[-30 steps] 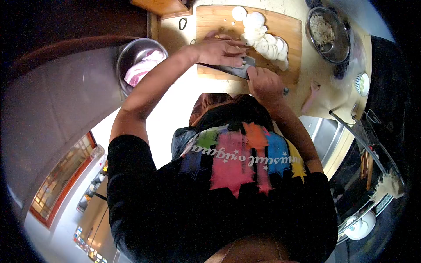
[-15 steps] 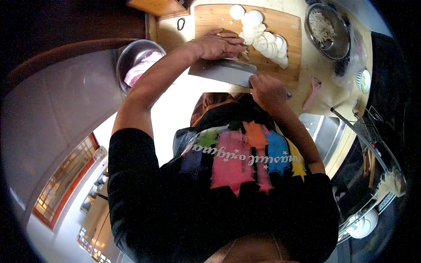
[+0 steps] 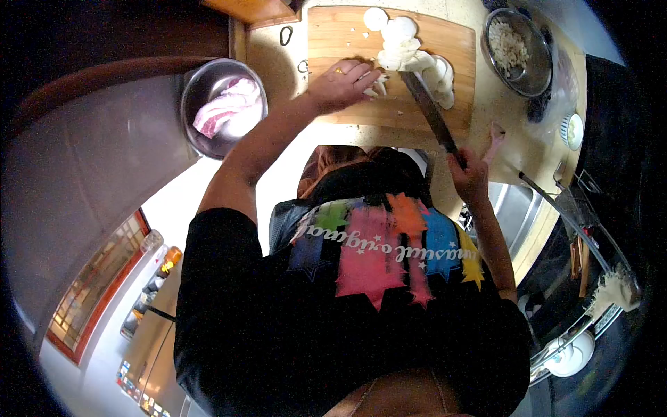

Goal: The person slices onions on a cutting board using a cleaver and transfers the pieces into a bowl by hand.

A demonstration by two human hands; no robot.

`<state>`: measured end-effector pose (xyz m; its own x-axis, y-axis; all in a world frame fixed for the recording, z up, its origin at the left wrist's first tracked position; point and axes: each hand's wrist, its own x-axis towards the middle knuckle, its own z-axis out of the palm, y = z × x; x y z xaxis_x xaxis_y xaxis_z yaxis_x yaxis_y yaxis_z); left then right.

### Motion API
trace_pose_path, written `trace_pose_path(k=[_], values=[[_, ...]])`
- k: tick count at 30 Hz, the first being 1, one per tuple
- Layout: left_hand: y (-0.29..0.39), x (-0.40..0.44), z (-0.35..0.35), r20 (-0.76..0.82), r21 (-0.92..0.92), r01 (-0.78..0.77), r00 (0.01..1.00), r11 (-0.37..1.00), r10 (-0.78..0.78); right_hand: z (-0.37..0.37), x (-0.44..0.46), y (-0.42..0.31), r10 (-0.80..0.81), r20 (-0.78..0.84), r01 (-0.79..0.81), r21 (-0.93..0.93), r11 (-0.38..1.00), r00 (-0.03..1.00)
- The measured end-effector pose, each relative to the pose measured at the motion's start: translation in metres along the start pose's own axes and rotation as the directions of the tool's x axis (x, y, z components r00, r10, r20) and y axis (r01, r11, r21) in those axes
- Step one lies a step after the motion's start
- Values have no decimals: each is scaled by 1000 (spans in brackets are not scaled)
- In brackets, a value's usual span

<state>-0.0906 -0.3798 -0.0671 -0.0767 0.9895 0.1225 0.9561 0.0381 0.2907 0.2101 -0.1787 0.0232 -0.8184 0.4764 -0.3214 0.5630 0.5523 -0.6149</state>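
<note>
My right hand (image 3: 469, 174) grips the handle of a cleaver (image 3: 429, 108), its fingers closed. The blade is seen almost edge-on, and its far end touches the round white vegetable slices (image 3: 399, 52). These overlap in a curved row on the wooden cutting board (image 3: 333, 35). My left hand (image 3: 340, 85) is on the board's left side, its fingers curled and closed at some thin white vegetable strips (image 3: 379, 85). Part of the strips is hidden under the fingers. Small white scraps lie around the board.
A metal bowl with raw meat (image 3: 229, 104) stands left of my left forearm. At the right are a metal bowl of chopped pale food (image 3: 511, 45), a pink-handled peeler (image 3: 495, 142), a small striped bowl (image 3: 571, 131) and the sink (image 3: 517, 201).
The cleaver has swung from lying flat near the board's front edge to pointing at the slices. My right hand moved right and nearer my body; my left hand's fingers have curled.
</note>
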Motion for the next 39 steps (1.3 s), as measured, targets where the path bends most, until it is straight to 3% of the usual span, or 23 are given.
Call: trace_pose_path(k=[1, 3, 7, 8, 10, 13, 16, 18, 22, 25, 28, 30, 33, 37, 39], values=[[7, -5, 7, -1, 2, 6, 1000, 1000, -6, 4, 2, 0, -5, 4, 5, -1, 1000, 1000], [26, -12, 17, -130, -35, 290, 947, 956, -292, 16, 6, 3, -12, -23, 13, 66, 998, 1000], [67, 0, 23, -282, -48, 670, 702, 740, -654, 37, 13, 2, -79, -25, 79, 1, 997, 997], [70, 4, 29, -283, -47, 671, 701, 740, -655, 40, 13, -3, -78, -39, 77, -28, 997, 996], [72, 11, 37, -346, -77, 754, 593, 652, -727, 43, 13, -15, -83, -53, 80, -59, 995, 995], [75, 14, 36, -292, -147, 787, 544, 599, -787, 41, 10, -26, 19, 21, -16, -100, 995, 1000], [76, 15, 34, -301, -161, 784, 540, 600, -786, 47, 8, -20, 7, 44, -10, 59, 998, 999], [80, 13, 28, -289, -177, 767, 558, 617, -778, 47, 6, -21, 114, 78, -123, 125, 985, 990], [77, 4, 31, -295, -205, 695, 628, 689, -720, 38, 2, -25, 132, 53, -138, 128, 982, 990], [77, 5, 35, -317, -203, 706, 608, 678, -728, 45, -3, -9, 84, 66, -85, 15, 996, 994], [77, 4, 32, -298, -203, 697, 625, 688, -721, 55, -7, 2, 23, 157, -42, 122, 992, 987], [78, 5, 29, -316, -224, 692, 615, 687, -722, 56, -7, 2, 63, 172, -115, 309, 944, 983], [81, 9, 28, -301, -244, 712, 590, 658, -750, 32, -3, -29, 183, 151, -217, 257, 942, 971], [79, 11, 24, -236, -227, 745, 583, 627, -778, 33, 11, -28, 196, 149, -222, 194, 955, 969], [79, 9, 29, -264, -210, 745, 581, 633, -770, 44, 23, -21, -25, 12, 25, 20, 999, 1000]])
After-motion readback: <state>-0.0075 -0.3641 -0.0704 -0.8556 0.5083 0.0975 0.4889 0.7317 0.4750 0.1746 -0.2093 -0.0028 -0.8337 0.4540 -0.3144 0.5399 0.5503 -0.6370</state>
